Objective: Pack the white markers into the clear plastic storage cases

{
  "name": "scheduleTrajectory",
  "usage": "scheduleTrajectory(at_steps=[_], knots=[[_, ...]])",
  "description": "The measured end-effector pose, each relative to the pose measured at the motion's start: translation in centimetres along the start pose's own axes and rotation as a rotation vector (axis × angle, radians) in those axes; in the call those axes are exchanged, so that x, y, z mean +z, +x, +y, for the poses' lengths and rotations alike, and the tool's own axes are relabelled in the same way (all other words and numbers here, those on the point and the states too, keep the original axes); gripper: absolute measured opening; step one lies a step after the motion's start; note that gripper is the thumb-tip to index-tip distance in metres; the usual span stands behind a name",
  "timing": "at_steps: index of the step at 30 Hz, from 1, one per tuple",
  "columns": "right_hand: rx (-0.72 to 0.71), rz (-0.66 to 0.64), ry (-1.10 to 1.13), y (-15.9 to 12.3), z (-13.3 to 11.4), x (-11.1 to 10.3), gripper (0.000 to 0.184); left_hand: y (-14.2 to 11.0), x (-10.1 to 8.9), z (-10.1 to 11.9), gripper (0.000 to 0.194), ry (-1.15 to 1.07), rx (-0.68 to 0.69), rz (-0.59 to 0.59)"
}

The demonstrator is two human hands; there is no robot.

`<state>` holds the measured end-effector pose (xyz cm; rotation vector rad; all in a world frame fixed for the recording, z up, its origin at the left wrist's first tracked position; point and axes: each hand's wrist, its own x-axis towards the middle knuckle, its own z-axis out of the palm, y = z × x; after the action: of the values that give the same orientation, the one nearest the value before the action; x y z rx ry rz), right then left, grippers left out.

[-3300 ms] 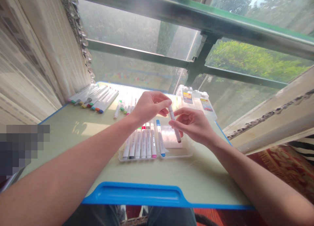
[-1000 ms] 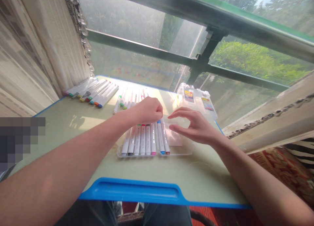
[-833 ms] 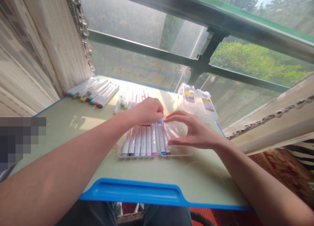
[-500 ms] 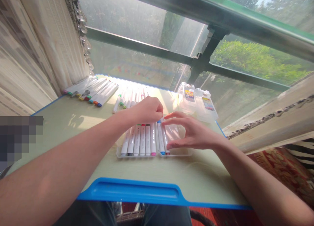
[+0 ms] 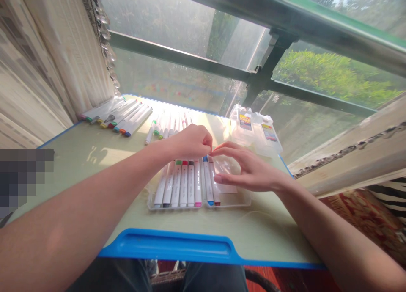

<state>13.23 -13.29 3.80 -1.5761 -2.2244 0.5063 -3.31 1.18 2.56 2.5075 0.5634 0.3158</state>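
A clear plastic case (image 5: 241, 201) lies open on the desk, with white markers (image 5: 184, 184) lined up in its left half. Two more stand side by side in the right half: a blue-ended marker (image 5: 208, 182) and a brown-ended marker (image 5: 215, 185). My left hand (image 5: 194, 140) is closed at the far side of the case, and what its curled fingers hold is hidden. Fingers spread, my right hand (image 5: 245, 167) hovers over the right half. Its fingertips are close to the left hand and its thumb is beside the brown-ended marker.
Several loose markers (image 5: 122, 116) lie at the desk's back left, and another group (image 5: 158, 127) sits behind my left hand. A clear case with labels (image 5: 253, 129) stands at the back right by the window. A blue pen trough (image 5: 177, 244) edges the desk's front.
The case's front edge has shifted slightly toward me, with the markers in it. My right thumb has risen off the lower end of the brown-ended marker. The left hand has barely moved.
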Motion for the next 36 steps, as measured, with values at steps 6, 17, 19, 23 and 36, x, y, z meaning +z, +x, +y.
scheduleTrajectory(at_steps=[6,17,19,23,36], knots=[[0.029,0.053,-0.023,0.1,-0.2,0.4,0.039,0.0,-0.4,0.4,0.024,0.016,-0.025,0.039],[0.084,0.033,-0.056,0.2,-0.3,1.3,0.046,0.1,-0.2,-0.3,0.023,0.043,-0.039,0.024],[0.095,0.033,-0.066,0.3,-0.4,1.4,0.046,0.1,-0.2,-0.3,0.024,0.049,-0.033,0.024],[0.107,0.031,-0.073,0.3,-0.5,1.5,0.046,0.1,-0.1,-0.4,0.021,0.066,-0.020,0.046],[0.095,0.028,-0.082,0.4,-0.4,1.4,0.041,-0.1,-0.2,0.3,0.024,0.036,-0.013,0.018]])
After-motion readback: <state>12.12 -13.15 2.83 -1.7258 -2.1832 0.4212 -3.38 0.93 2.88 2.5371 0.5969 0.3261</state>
